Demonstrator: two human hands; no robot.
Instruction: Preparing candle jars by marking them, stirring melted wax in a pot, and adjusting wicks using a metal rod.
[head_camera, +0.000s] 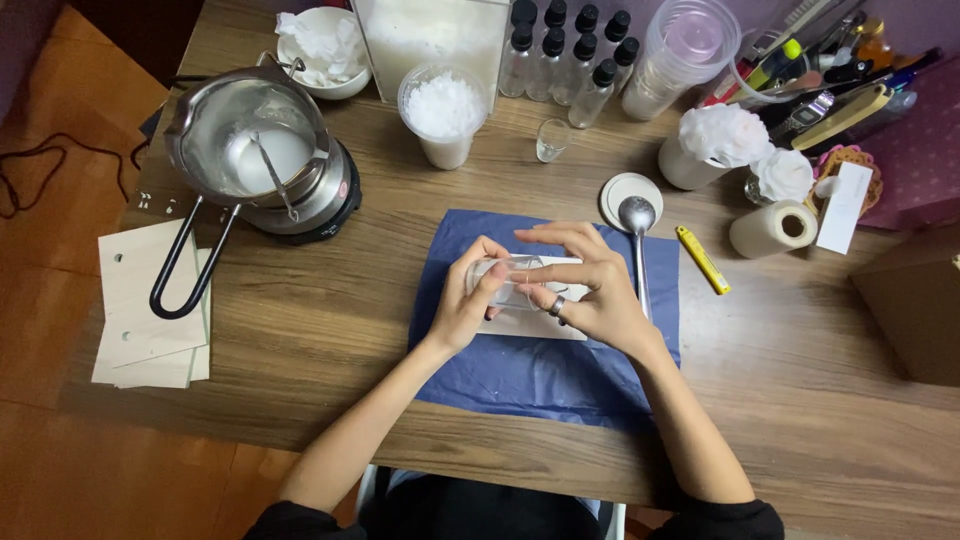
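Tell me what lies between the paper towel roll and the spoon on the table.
In the head view, a yellow utility knife lies on the bare wood between the paper towel roll and the spoon, touching neither.

Mostly blue, white and wood tones here

Blue cloth (545, 375) on brown wooden table (800, 380), white wax flakes (444, 104), yellow utility knife (703, 260), black-capped clear bottles (570, 55), silver pot (250, 135).

Bare forearms, black sleeves, ring on right hand (597, 290).

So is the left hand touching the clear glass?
Touching. The head view shows the left hand with its fingers wrapped around the glass.
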